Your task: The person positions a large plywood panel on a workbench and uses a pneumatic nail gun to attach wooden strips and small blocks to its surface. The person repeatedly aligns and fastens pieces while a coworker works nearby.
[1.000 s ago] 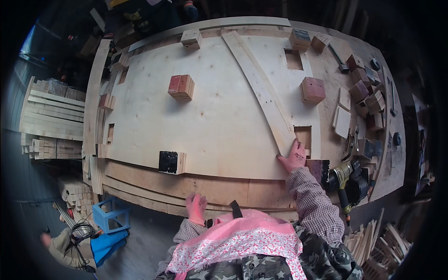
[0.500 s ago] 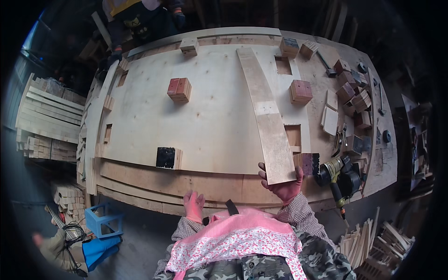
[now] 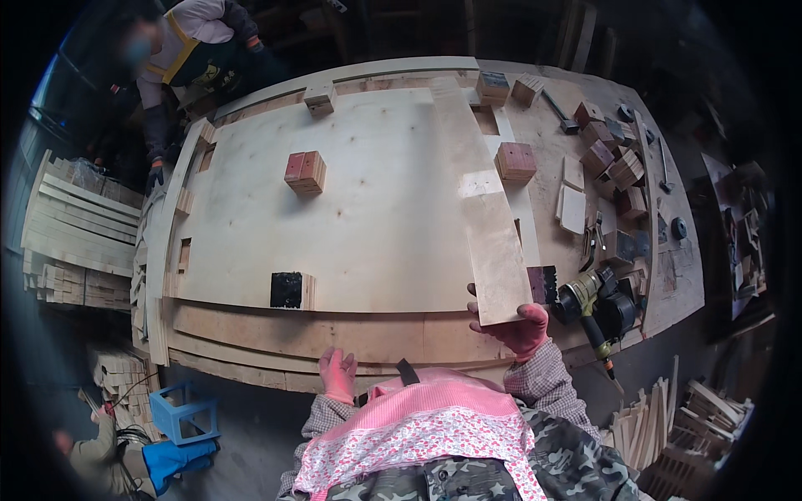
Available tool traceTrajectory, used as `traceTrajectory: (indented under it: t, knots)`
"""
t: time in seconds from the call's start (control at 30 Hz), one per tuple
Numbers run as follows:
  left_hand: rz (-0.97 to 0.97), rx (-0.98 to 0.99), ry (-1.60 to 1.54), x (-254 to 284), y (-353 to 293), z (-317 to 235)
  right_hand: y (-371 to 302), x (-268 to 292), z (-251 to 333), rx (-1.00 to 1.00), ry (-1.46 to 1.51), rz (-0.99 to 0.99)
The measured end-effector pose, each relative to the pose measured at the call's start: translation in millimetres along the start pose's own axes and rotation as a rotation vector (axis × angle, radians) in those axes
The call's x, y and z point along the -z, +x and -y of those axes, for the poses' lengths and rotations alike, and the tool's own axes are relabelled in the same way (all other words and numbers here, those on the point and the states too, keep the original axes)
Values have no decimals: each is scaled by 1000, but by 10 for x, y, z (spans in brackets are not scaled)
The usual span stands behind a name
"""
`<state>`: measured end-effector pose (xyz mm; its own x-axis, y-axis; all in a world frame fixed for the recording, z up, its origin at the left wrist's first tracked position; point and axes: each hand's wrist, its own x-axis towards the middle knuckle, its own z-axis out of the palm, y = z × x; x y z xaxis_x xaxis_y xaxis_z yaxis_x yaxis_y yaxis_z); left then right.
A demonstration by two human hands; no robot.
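Note:
My right hand [image 3: 518,329], in a pink glove with dark fingertips, grips the near end of a long wooden board [image 3: 493,242]. The board reaches away over a pale plywood sheet [image 3: 242,225], and its far end is blurred. My left hand [image 3: 338,373], also gloved in pink, lies at the table's near edge, holding nothing, fingers stretched out. On the sheet stand a red-topped wooden block [image 3: 304,173] and a black-faced block [image 3: 291,290]. Another red-topped block [image 3: 515,163] is right of the board, and a purple-faced block [image 3: 543,285] sits beside its near end.
A yellow-green nail gun [image 3: 583,292] lies at the table's near right, with loose blocks [image 3: 597,157] and a hammer [image 3: 567,123] beyond. Across the table at far left a co-worker's gloved hand [image 3: 155,173] is near the edge strip. A blue stool [image 3: 184,413] stands lower left.
The board has shifted right relative to the sheet, now covering most of the near right cutout. The co-worker at far left shows more fully. My left hand stays by the edge.

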<state>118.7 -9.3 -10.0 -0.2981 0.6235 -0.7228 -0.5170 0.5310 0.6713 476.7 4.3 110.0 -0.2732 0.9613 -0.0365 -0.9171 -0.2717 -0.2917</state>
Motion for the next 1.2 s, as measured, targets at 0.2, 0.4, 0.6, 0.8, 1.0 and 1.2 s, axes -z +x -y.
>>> traceTrajectory:
  t: [0.2,0.4,0.6,0.8,1.0,1.2]
  knots:
    - [63,-1,56,-127,30,27,-104,135,368,144,-17,-45]
    - [56,-8,46,-132,49,7,-249,270,557,130,-220,-233]
    - [50,-8,50,-48,93,34,-299,280,755,223,-655,-579]
    - [74,15,63,-91,125,57,-327,415,783,294,-532,-681]
    - [62,23,84,-99,112,32,-375,659,833,424,-791,-743]
    - [82,27,83,-178,101,52,-255,636,723,86,-2425,-1297]
